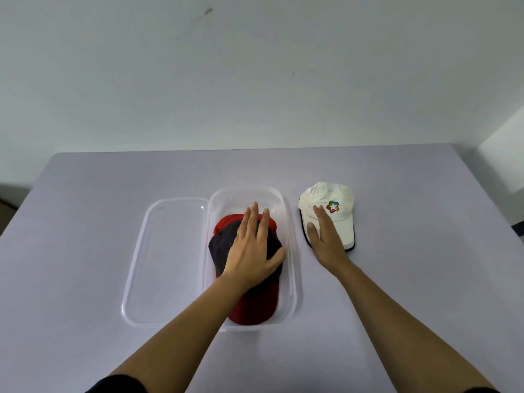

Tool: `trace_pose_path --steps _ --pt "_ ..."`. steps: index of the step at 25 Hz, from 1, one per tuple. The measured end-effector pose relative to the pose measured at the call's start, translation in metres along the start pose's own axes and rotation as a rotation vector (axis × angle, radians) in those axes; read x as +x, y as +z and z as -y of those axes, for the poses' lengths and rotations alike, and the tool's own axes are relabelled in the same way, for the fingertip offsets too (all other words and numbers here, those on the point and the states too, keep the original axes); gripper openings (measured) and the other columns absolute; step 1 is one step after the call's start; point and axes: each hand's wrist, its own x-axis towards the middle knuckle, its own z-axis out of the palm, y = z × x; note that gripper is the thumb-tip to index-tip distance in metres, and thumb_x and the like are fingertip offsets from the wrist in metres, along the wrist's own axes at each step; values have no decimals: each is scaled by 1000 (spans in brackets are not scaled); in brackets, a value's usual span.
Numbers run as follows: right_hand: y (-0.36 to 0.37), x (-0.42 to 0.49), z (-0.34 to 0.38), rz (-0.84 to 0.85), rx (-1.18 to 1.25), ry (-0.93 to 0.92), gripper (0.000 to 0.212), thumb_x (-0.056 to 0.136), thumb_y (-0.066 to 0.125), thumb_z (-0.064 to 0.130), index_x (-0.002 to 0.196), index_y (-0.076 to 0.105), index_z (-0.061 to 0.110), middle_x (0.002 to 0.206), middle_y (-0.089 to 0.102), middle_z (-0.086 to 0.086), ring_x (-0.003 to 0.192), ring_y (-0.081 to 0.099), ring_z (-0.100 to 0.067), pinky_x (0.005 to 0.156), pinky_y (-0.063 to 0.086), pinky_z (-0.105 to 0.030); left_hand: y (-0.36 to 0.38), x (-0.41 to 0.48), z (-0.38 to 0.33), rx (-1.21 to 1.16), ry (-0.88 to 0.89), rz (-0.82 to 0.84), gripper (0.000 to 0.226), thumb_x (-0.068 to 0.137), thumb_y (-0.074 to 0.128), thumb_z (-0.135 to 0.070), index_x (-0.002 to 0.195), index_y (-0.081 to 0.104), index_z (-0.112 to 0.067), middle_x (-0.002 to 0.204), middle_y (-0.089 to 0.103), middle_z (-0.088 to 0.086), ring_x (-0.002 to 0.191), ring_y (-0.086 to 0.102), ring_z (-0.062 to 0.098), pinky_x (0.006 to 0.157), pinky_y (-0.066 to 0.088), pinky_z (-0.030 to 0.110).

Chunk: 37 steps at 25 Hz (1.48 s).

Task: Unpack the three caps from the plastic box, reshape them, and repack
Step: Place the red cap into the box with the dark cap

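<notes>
lilac table, wall — left hand, right hand flat on navy cap, white cap

Three caps: one white cap, one navy cap, one red cap. One clear plastic box and one lid. Two hands, one left hand and one right hand

Brightly, evenly and softly lit, with only faint shadows on the table. Tiny glint on the far right corner of the clear lid. Sharp in the middle, bowed by wide-angle distortion at the edges.
</notes>
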Motion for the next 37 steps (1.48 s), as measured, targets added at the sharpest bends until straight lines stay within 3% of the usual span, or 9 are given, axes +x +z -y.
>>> trace_pose_path --steps 6,11,16,18,24,29,31,34,37 --pt "-53 22 -53 -75 -25 71 58 96 46 24 147 22 9 153 26 -10 141 25 -23 116 20 -32 26 41 -58 -87 59 85 79 97 39 -45 150 -9 -11 159 -15 4 143 -19 9 112 -10 19" --pt "-84 37 -96 49 -55 179 83 88 60 38 150 11 13 158 13 -6 146 11 -19 116 10 -30 71 96 -94 -486 -286 160 75 93 50 -25 151 4 -13 158 16 9 144 20 26 117 22 40" --pt "-95 54 -119 205 -114 35 98 72 72 52 147 19 20 151 28 1 142 21 -18 117 16 -34 81 152 -97 -633 -457 64 85 87 63 -24 151 8 -13 155 23 7 141 25 26 114 24 37" --pt "-94 59 -126 215 -124 34 103 65 66 68 146 24 21 149 35 0 139 29 -20 115 26 -42 81 168 -92 -595 -436 67 82 86 65 -30 150 15 -18 145 39 8 133 38 26 111 31 39" --pt "-94 58 -137 281 -173 33 110 65 61 69 150 16 16 157 19 -2 146 10 -27 119 11 -39 74 185 -88 -550 -314 139 31 91 57 -39 119 62 -26 106 65 1 101 58 18 82 44 25" --pt "-95 44 -120 164 341 217 87 67 79 41 138 31 28 139 43 11 122 46 -6 105 39 -33 64 174 -97 -767 -298 206 24 92 58 -34 94 72 -15 84 70 2 80 65 19 70 51 30" --pt "-98 35 -110 55 614 358 97 68 78 41 145 22 24 141 39 11 119 47 -6 101 40 -29 54 163 -106 -861 -272 220 27 94 55 -36 93 71 -14 72 65 -4 65 57 14 58 45 26" --pt "-101 21 -98 35 751 402 81 64 73 56 132 48 21 129 60 2 111 61 -15 99 47 -42 32 145 -114 -877 -206 250 31 95 51 -39 94 69 -14 65 60 -9 56 51 8 50 37 20" --pt "-100 1 -69 -21 788 368 59 72 62 61 114 62 20 110 71 -2 99 68 -18 88 55 -44 -2 125 -112 -796 -81 296 30 95 52 -36 103 70 -14 88 73 -2 77 68 10 64 55 19"
